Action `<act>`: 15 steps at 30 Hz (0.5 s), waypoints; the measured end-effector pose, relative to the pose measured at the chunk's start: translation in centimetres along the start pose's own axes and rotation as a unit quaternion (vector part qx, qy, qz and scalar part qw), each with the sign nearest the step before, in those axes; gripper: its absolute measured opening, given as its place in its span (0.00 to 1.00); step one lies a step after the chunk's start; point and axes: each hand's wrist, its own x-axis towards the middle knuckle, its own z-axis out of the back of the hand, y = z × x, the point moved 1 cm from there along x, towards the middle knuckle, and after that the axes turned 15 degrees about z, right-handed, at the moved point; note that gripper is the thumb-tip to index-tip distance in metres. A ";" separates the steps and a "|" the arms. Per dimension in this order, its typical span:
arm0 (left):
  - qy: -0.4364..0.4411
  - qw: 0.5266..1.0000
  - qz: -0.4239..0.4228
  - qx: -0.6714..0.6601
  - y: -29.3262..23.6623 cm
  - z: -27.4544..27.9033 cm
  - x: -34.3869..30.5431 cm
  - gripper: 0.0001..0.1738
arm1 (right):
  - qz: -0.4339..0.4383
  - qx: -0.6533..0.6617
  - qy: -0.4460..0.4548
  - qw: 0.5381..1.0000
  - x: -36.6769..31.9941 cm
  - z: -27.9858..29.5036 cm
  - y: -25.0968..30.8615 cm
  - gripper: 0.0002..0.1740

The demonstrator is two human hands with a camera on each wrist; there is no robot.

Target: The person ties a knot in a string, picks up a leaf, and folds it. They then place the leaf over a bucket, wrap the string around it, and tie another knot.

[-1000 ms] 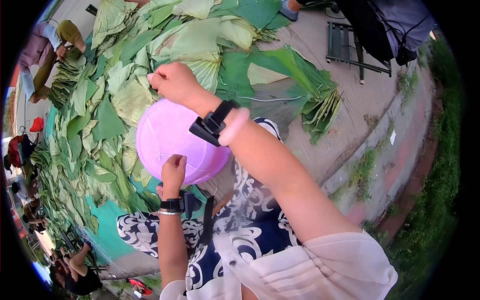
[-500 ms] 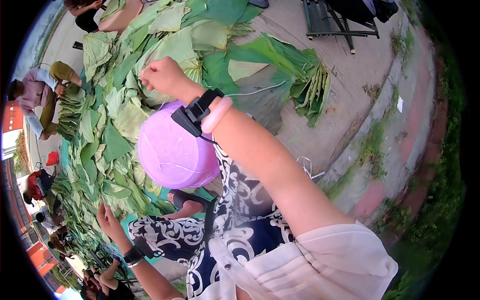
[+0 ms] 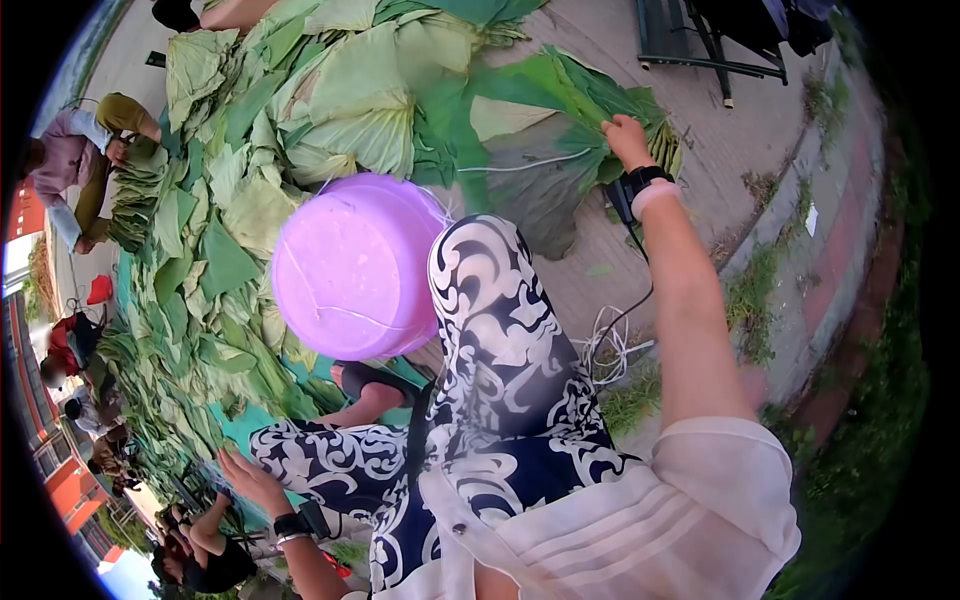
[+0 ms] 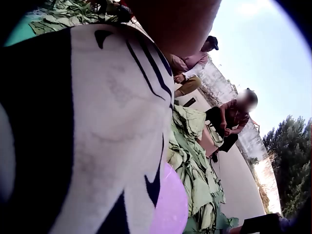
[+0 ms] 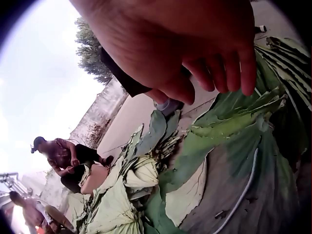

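My right hand (image 3: 628, 145) is over a stack of large green lotus leaves (image 3: 565, 120) at the right. In the right wrist view its fingers (image 5: 246, 73) hang loosely, holding nothing, above leaves with a pale cord (image 5: 246, 183) lying across them. The left hand (image 3: 255, 482) is beside my left knee, its fingers extended and nothing in them. Between my legs and the leaf pile sits a purple plastic basin (image 3: 345, 265), bottom up, with thin white string (image 3: 350, 322) across it. Patterned trousers (image 4: 117, 117) fill much of the left wrist view.
A wide pile of leaves (image 3: 225, 255) covers the ground ahead and to the left, over green sheeting. Tangled white string (image 3: 610, 350) lies by my right knee. People sit around the pile, one (image 3: 70, 180) at its left. A folding stool (image 3: 710, 50) stands back right.
My right hand has moved from above the basin rightward to the leaf stack. The left hand has come off the basin and dropped back beside my left knee.
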 end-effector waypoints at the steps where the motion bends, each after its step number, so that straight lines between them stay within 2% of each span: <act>1: -0.005 1.000 0.012 -0.015 -0.4 -0.2 -0.3 0.30 | 0.002 -0.019 0.004 1.000 -0.6 -0.1 -1.2 0.31; 7: -0.004 1.000 0.003 -0.023 -1.3 -1.0 -0.6 0.30 | -0.020 -0.055 0.031 0.998 -2.3 -0.9 -3.2 0.35; 11: -0.004 1.000 0.013 -0.018 -1.6 -1.1 -0.7 0.30 | 0.005 -0.004 -0.006 1.000 -1.5 -3.8 -6.2 0.36; 14: -0.006 1.000 0.011 -0.023 -2.3 -0.9 -0.9 0.29 | 0.004 -0.036 0.022 0.999 -1.4 -4.7 -6.1 0.31; 15: -0.006 1.000 0.010 -0.022 -2.4 -0.8 -0.9 0.29 | 0.009 -0.073 0.034 0.997 -1.9 -4.2 -4.4 0.29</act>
